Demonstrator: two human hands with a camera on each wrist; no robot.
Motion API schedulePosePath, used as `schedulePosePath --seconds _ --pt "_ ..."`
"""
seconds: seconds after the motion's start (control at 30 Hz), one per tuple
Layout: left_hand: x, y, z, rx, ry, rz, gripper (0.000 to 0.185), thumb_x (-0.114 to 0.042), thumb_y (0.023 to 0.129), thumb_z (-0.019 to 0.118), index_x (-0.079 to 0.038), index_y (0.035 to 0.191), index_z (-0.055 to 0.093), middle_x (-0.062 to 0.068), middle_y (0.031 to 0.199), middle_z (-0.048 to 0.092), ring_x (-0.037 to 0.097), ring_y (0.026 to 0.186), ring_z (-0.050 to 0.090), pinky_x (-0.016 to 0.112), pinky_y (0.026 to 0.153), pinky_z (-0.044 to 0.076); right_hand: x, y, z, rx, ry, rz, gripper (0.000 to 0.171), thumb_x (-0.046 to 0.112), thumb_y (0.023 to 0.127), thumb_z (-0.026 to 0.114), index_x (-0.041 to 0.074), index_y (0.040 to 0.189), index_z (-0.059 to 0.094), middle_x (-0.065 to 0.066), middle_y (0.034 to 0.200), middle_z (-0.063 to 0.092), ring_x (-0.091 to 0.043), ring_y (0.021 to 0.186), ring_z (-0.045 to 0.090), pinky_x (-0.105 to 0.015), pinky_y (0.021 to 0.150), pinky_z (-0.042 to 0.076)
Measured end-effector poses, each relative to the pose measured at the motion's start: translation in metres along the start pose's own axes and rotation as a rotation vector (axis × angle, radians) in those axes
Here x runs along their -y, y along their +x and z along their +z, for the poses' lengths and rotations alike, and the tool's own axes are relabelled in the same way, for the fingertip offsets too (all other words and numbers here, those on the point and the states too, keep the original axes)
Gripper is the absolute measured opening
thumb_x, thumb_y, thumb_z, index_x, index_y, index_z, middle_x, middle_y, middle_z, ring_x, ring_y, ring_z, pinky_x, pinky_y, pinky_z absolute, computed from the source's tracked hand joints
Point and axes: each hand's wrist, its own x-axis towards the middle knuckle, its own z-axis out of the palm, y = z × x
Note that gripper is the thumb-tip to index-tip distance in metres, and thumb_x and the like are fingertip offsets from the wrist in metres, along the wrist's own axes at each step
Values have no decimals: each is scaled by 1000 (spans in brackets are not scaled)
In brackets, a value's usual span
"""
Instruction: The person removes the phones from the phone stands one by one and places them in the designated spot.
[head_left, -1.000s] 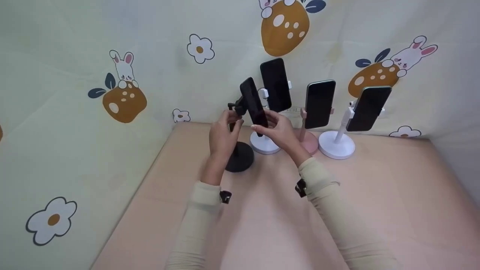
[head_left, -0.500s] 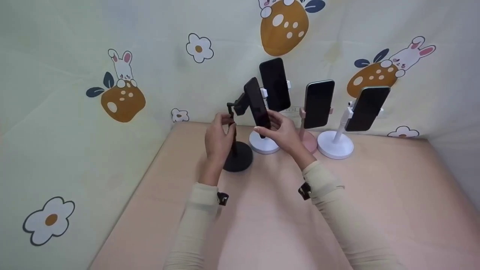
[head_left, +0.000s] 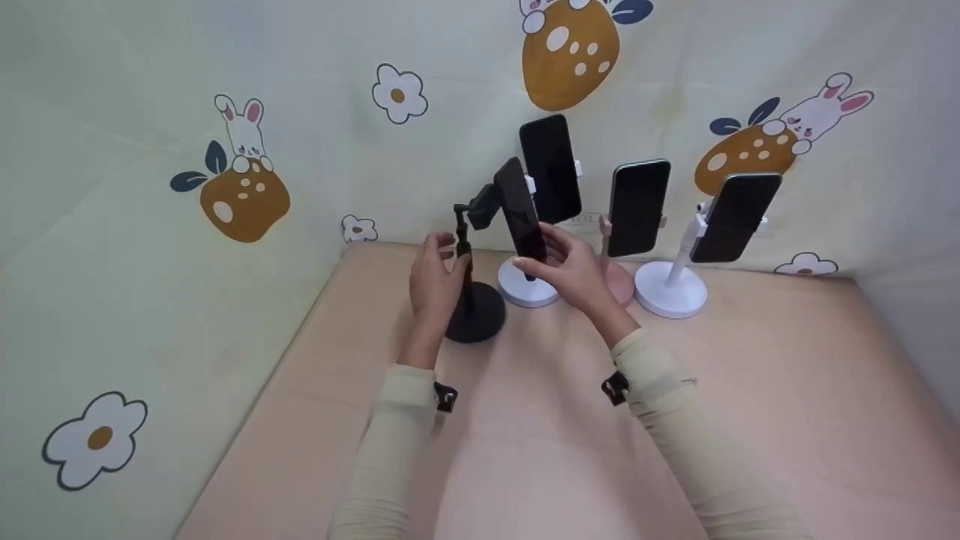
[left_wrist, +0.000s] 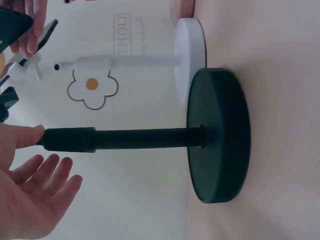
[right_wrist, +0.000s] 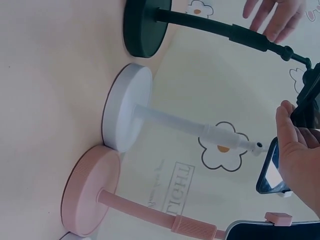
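Head: RH (head_left: 574, 270) pinches phone (head_left: 520, 208); LH (head_left: 434, 283) prob. touching blk stand (head_left: 480, 315).

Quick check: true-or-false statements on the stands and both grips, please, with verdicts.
1. The right grip holds the lower part of the phone on the black stand. True.
2. All the left grip's fingers wrap the black stand. False: the left grip has only the thumb on it.
3. The pink stand is rightmost. False: the pink stand is between the left white stand and the right white stand.
4. The black base rests on the tabletop. True.
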Motion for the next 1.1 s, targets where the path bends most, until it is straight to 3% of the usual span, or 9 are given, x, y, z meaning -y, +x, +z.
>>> schedulePosePath --seconds 0.2,0.47,0.9,1.1 --pt "12 2 7 57 11 -50 46 -23 95 69 -12 138 55 7 140 61 25 122 63 43 104 49 -1 -3 -2 -1 5 -18 77 21 86 78 1 149 40 -19 147 52 -27 136 53 -39 113 42" --pt "20 2 18 96 12 -93 41 -24 94 69 -12 132 60 8 139 62 26 124 62 45 105 49 -3 -6 -5 1 8 -48 75 17 86 78 -2 149 41 -21 148 51 -28 137 51 -39 113 42" --pt "25 3 29 125 38 -122 34 -24 95 68 -9 124 62 13 127 68 30 123 63 46 105 49 -5 -11 -7 7 42 -78 73 12 85 78 -2 147 43 -21 146 53 -27 135 54 -38 110 44" --pt "25 2 30 111 32 -98 31 -24 95 68 -7 121 63 15 124 70 31 120 64 46 103 50 -4 -15 -9 6 23 -84 74 14 85 79 -1 148 42 -21 147 52 -28 136 53 -40 111 44"
